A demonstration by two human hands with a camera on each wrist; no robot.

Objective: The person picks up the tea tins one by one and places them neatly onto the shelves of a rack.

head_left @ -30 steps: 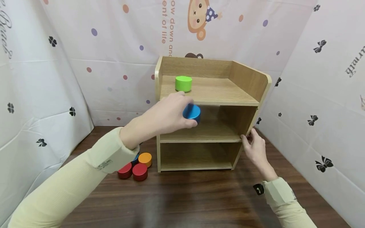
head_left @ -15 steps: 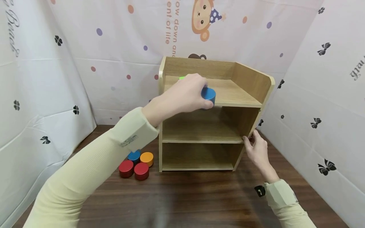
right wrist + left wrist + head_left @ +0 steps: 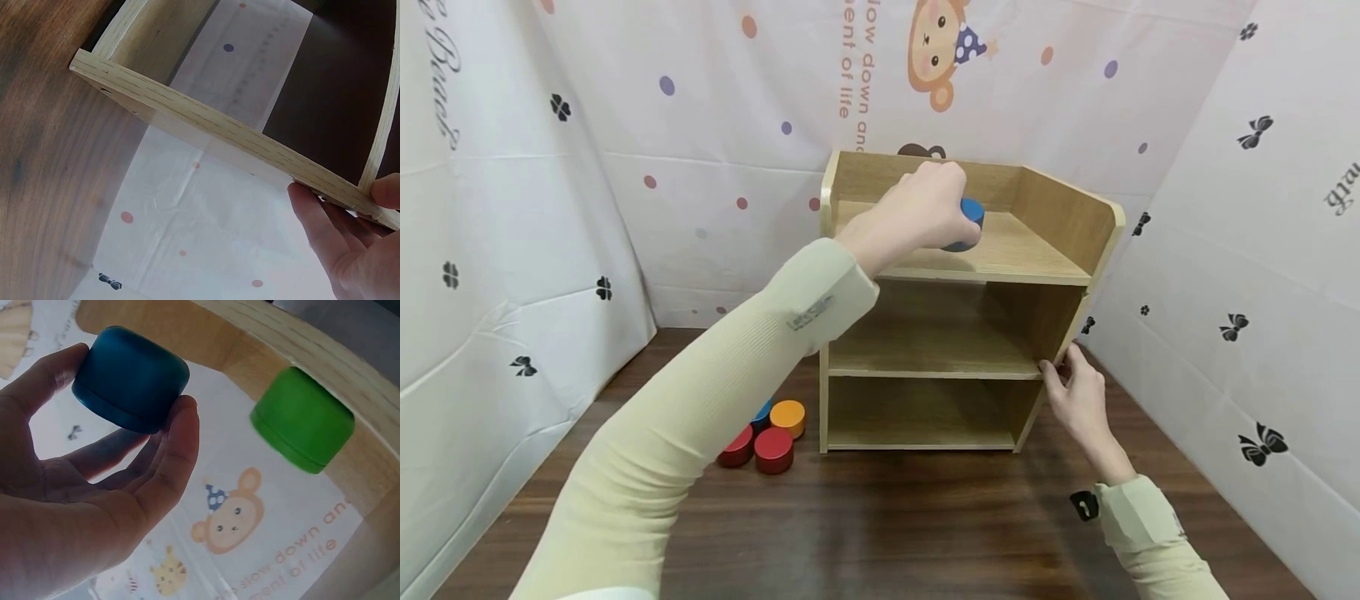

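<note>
My left hand (image 3: 925, 208) pinches a round blue tin (image 3: 130, 378) between thumb and fingers, just above the top board of a small wooden shelf (image 3: 1026, 250). A green tin (image 3: 303, 419) stands on that top board, apart from the blue one; in the head view the hand hides it. Lower down, my right hand (image 3: 1077, 396) grips the shelf's right side panel (image 3: 231, 137), thumb at the front by the middle board and fingers along the outer face.
On the dark wooden table (image 3: 887, 525), left of the shelf, several tins stand close together: a red tin (image 3: 773, 451), an orange tin (image 3: 787, 418), another red tin and a blue one partly behind my sleeve. Printed white cloth (image 3: 715, 108) surrounds the table.
My left hand has risen with the blue tin from in front of the middle compartment to above the top board, moving right and coming in front of the green tin. The right hand keeps its grip.
</note>
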